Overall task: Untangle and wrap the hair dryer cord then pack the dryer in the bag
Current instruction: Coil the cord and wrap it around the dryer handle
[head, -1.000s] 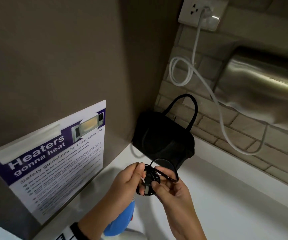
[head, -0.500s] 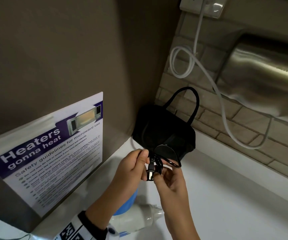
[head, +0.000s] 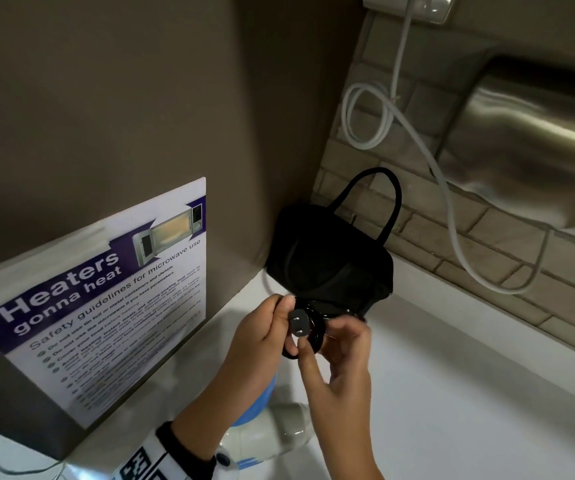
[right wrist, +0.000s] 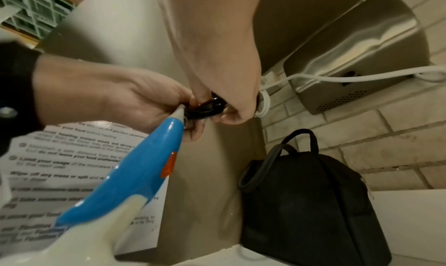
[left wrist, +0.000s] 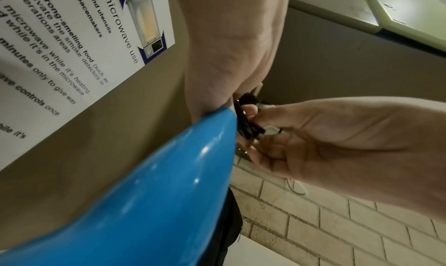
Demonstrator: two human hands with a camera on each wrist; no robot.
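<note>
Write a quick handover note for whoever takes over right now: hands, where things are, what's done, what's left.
Left hand: holds the coiled black cord at the end of the dryer handle, plug facing up.
Right hand: pinches the coil.
Dryer hangs below the hands, above the counter.
Bag stands in the corner, just behind the hands.
Done: cord coiled.
Left: secure the plug end, put the dryer in the bag.

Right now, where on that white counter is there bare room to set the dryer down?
Bare counter lies to the right of the hands, between the black bag and the near edge, below the brick wall. The corner is crowded: the bag, the poster, both hands and the hair dryer.
</note>
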